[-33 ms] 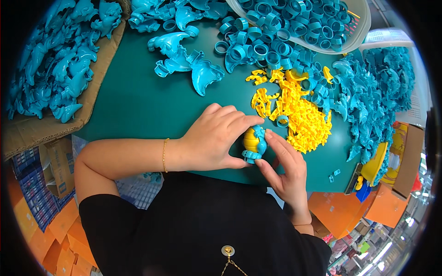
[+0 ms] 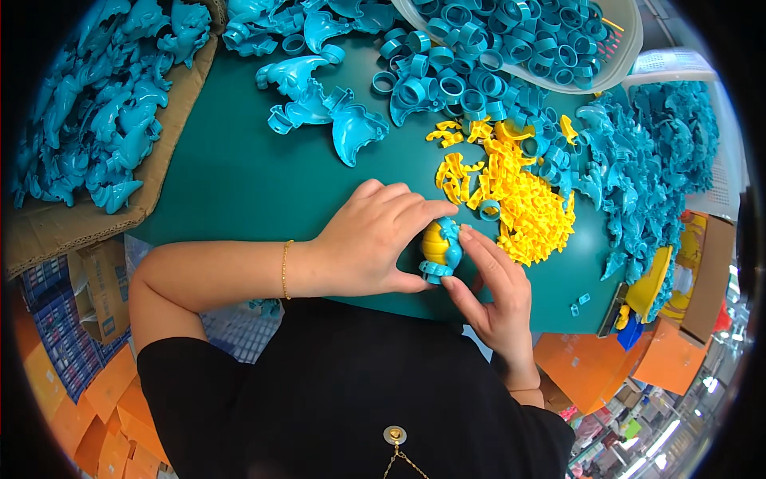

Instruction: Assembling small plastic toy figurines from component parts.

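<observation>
Between my two hands, near the table's front edge, is a small rounded plastic toy body [image 2: 436, 243], teal with a ribbed yellow front and a teal ring at its lower end. My left hand [image 2: 371, 239] grips it from the left, index finger at the top and thumb by the ring. My right hand [image 2: 499, 289] pinches its right side with fingertips and thumb. Just beyond lies a heap of small yellow plastic pieces [image 2: 531, 215], with one loose teal ring [image 2: 489, 210] at its left edge.
A cardboard box [image 2: 171, 132] of teal shells stands at the left. Several teal half shells [image 2: 359, 132] lie beyond my left hand. A clear tub [image 2: 622, 68] of teal rings is at the back, and teal pieces [image 2: 630, 160] pile up at the right beside a white basket [image 2: 722, 176].
</observation>
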Demonstrator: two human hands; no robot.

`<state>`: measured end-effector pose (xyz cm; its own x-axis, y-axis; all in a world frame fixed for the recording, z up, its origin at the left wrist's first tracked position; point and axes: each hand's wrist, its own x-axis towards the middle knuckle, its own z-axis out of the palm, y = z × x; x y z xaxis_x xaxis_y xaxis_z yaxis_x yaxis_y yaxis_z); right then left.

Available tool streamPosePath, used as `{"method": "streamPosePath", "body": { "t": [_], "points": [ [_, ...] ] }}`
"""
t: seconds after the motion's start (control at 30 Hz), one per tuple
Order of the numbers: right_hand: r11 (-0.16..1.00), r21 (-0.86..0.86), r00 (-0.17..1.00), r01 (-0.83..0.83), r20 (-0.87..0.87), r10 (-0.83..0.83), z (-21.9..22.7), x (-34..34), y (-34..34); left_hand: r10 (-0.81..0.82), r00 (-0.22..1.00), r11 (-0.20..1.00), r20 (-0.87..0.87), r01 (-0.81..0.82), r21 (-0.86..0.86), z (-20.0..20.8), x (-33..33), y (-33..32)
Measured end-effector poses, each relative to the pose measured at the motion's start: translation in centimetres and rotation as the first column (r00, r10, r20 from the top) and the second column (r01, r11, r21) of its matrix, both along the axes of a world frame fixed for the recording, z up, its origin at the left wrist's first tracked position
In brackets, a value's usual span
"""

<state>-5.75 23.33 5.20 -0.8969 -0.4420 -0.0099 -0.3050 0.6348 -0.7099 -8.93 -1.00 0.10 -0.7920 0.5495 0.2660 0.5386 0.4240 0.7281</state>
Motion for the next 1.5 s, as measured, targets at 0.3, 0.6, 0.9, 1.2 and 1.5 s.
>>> {"method": "streamPosePath", "body": {
  "t": [0.3, 0.6, 0.9, 1.2, 1.5],
  "points": [
    [0.999, -0.009, 0.994, -0.031, -0.105, 0.03, 0.0, -1.0, -0.2, 0.01, 1.0, 1.0, 0.008, -0.01, 0.008, -0.2, 0.1, 0.0],
    [0.993, 0.098, 0.983, -0.07, -0.163, 0.086, -0.2, 0.0, 0.8, 0.007, 1.0, 1.0, 0.017, -0.007, -0.009, 0.1, 0.0, 0.1],
    [0.985, 0.112, 0.986, -0.131, -0.093, 0.142, 0.2, -0.8, 0.6, 0.007, 1.0, 1.0, 0.008, -0.007, -0.004, -0.1, -0.1, 0.1],
    [0.963, 0.238, 0.976, -0.128, -0.14, 0.165, 0.1, 0.0, 0.2, 0.015, 1.0, 0.999, -0.006, -0.015, 0.032, -0.3, -0.3, 0.1],
    [0.932, 0.344, 0.941, -0.112, -0.264, 0.21, -0.3, 0.0, -0.4, 0.024, 1.0, 0.999, 0.0, -0.024, 0.03, -0.2, -0.4, 0.1]
  ]
}}
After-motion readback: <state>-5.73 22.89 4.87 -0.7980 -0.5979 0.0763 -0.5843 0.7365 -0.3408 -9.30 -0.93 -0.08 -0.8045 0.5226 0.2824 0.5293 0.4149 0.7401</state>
